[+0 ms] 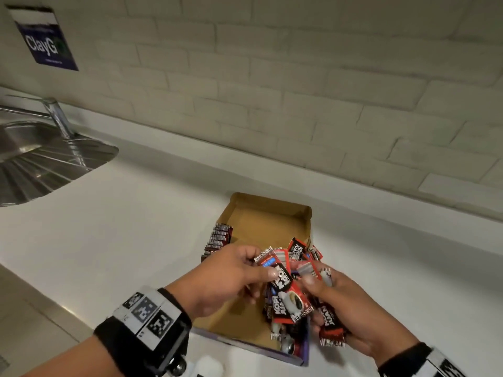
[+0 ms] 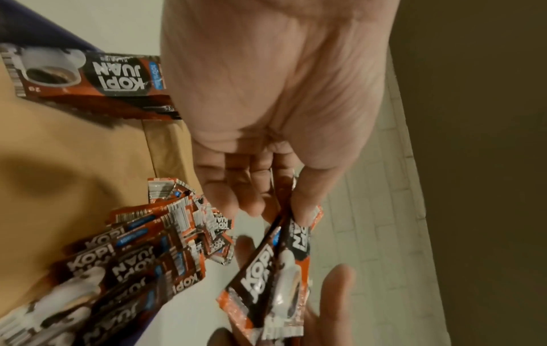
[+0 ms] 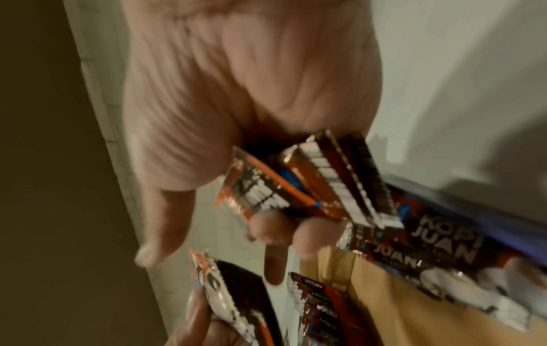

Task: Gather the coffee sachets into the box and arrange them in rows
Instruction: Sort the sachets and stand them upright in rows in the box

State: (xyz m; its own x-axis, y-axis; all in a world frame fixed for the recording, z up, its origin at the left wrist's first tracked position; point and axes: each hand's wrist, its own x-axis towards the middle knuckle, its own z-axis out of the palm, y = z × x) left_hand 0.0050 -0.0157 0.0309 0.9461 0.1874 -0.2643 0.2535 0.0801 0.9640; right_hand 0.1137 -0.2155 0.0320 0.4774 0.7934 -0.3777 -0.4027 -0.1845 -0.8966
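1. At the left edge of the surface (image 1: pixel 114 227) there is one sink (image 1: pixel 40 159) with one tap (image 1: pixel 58 118); one blue sign (image 1: pixel 45 39) hangs on the brick wall above. None of these matters to the job.

2. One open box (image 1: pixel 272 219) sits toward the middle of the surface, near its front edge. One row of sachets (image 1: pixel 217 239) stands on edge along the box's left wall; they are packed too tightly to count.

3. The left hand (image 1: pixel 231 278) is over the box, its grip closed on a sachet (image 2: pixel 284 257) pinched between thumb and fingertips. There may be two pressed together; I cannot tell.

4. The right hand (image 1: pixel 351 308) is at the box's right wall, its grip curled around a bundle (image 3: pixel 311 185) of several sachets fanned at odd angles. Blur prevents a count.

5. A loose pile (image 1: pixel 288 317) fills the near right corner of the box, a dozen or more overlapping.

6. The step looks like passing sachets from the bundle to the left hand. To do it well, I would take one at a time, turn each the same way up, square the edges, then stand them snug against the existing row so it stays straight.

7. The slick wrappers probably slide; a firm pinch near the end seam should stop them from fanning out.
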